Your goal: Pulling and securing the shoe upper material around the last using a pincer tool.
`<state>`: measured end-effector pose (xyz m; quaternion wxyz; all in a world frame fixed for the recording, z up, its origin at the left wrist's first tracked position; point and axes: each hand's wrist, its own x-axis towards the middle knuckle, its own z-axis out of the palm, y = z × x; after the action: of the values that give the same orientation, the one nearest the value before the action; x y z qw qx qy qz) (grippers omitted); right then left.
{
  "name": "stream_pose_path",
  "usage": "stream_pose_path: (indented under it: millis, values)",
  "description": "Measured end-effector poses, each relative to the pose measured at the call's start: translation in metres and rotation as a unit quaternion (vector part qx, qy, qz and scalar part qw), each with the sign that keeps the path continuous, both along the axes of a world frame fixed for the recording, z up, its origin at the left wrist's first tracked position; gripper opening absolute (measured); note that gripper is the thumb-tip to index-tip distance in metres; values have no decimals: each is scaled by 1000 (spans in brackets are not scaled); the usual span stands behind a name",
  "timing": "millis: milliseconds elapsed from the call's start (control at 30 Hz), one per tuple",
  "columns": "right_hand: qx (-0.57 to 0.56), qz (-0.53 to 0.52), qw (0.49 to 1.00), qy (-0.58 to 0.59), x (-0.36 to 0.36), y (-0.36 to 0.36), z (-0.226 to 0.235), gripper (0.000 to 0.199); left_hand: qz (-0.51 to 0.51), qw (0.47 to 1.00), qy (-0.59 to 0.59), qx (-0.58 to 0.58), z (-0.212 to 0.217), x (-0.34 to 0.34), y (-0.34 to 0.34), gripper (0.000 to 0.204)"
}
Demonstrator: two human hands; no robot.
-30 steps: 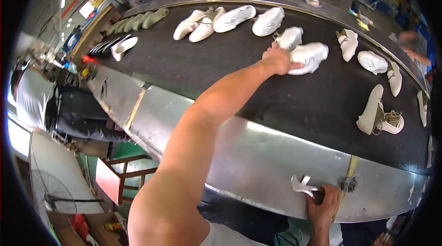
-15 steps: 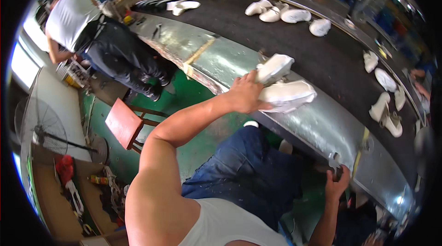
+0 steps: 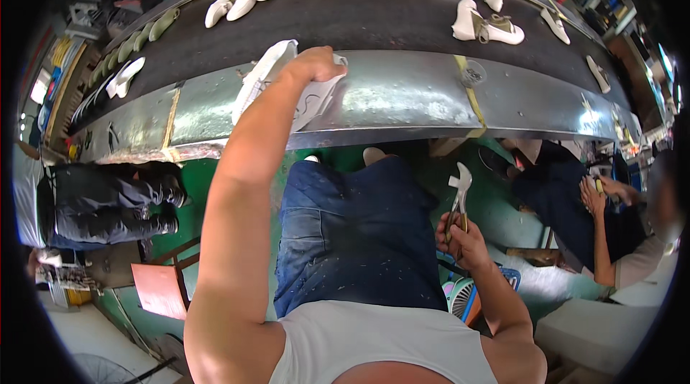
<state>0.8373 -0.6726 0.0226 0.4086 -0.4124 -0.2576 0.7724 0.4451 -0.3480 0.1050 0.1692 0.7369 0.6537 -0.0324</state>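
My left arm reaches out to the metal ledge, where two white shoes sit side by side. My left hand (image 3: 316, 66) is closed on the far end of the right-hand white shoe (image 3: 315, 102); its fingers are partly hidden. The other white shoe (image 3: 260, 76) lies just left of it, partly behind my forearm. Low on my right, beside my thigh, my right hand (image 3: 463, 240) is wrapped round the handles of metal lasting pliers (image 3: 461, 186). Their broad jaws point up, away from me, with nothing between them.
A dark conveyor belt (image 3: 374, 21) carries several white shoes beyond the metal ledge (image 3: 402, 89). One person (image 3: 79, 204) stands at left near a pink-topped stool (image 3: 158, 289). Another person (image 3: 604, 226) sits at right. A small fan (image 3: 460, 296) stands beside my right hip.
My view has swung right and levelled with the ledge. My left hand stays on the white shoes at the ledge. The pliers in my right hand now show fully, apart from the ledge.
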Motion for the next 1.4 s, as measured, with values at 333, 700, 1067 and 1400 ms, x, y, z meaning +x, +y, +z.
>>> stream_pose_path:
  millis: [333, 700, 1067, 1400]
  values:
    - [295, 54, 924, -236, -59, 33, -10, 48, -44, 832, -521, 185, -22, 51, -197, 69]
    - [268, 217, 862, -372, -116, 65, -34, 40, 43, 735, -676, 22, -138, 52, -280, 57]
    - [310, 226, 851, -359, -115, 80, 18, 29, 101, 749, -655, 6, -141, 43, -266, 42]
    - [85, 359, 915, -163, -104, 60, -5, 34, 127, 726, -675, -15, -151, 41, -261, 41]
